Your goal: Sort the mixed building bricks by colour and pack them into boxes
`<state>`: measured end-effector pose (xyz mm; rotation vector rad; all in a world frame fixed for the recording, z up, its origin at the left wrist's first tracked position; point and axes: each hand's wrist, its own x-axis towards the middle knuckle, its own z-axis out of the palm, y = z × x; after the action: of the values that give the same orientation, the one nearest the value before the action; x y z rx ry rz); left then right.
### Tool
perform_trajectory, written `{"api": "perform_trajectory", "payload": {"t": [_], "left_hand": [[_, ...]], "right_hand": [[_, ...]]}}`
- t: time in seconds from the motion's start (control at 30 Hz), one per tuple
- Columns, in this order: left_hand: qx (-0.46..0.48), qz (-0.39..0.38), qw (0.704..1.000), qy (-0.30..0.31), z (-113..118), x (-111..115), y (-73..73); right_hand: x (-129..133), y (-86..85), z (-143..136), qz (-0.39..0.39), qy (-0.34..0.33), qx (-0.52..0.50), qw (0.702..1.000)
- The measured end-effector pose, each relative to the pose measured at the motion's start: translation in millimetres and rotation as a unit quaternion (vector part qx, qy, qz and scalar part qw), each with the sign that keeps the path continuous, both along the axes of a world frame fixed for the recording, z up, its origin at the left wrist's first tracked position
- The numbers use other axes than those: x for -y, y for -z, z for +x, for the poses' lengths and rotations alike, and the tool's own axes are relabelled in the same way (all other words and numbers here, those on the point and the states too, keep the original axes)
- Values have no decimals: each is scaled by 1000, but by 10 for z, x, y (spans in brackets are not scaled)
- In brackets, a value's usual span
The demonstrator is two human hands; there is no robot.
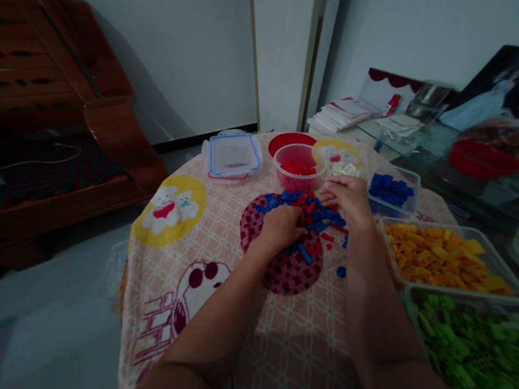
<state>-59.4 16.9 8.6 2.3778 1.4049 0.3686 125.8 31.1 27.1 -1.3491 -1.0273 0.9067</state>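
A mixed pile of small blue and red toy bricks (pixel 321 214) lies on the round maroon patch of the tablecloth. My left hand (pixel 284 226) rests at the pile's left side, its fingers curled down into the bricks; whatever they hold is hidden. At the right edge of the pile is my right hand (pixel 348 195), fingers stretched out to the left and slightly apart, with nothing visible in them. Just beyond it sits a small heap of white pieces (pixel 344 170). A clear round tub (pixel 276 169) with red bricks stands behind the pile.
Along the right stand clear boxes of blue bricks (pixel 390 190), yellow bricks (pixel 437 256) and green bricks (pixel 476 337). A blue-rimmed clear lid (pixel 234 153) and a red lid (pixel 281 142) lie at the back. A glass table (pixel 430 162) with papers adjoins on the right.
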Motion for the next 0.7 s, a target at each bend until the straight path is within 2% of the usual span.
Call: {"api": "perform_trajectory", "payload": {"t": [0.1, 0.17, 0.23, 0.33, 0.43, 0.5, 0.57, 0.7], "left_hand": [[10, -3, 1000, 5, 13, 1, 7], [69, -16, 997, 9, 9, -23, 10], [167, -43, 985, 7, 2, -57, 17], [330, -92, 939, -18, -1, -105, 42], [441, -123, 888, -50, 4, -141, 84], [482, -135, 864, -57, 6, -161, 112], [499, -130, 855, -62, 5, -179, 134], [512, -124, 847, -76, 8, -200, 156]], "right_hand": [[16, -23, -3, -19, -6, -3, 1000], [33, -39, 3, -27, -11, -3, 1000], [55, -53, 3, -35, -32, 6, 999], [89, -69, -17, -58, -94, 27, 994], [115, -75, -62, -90, -171, 49, 980], [123, -81, -105, -110, -213, 58, 969], [123, -91, -153, -121, -237, 56, 962], [105, -99, -225, -107, -227, 33, 967]]}}
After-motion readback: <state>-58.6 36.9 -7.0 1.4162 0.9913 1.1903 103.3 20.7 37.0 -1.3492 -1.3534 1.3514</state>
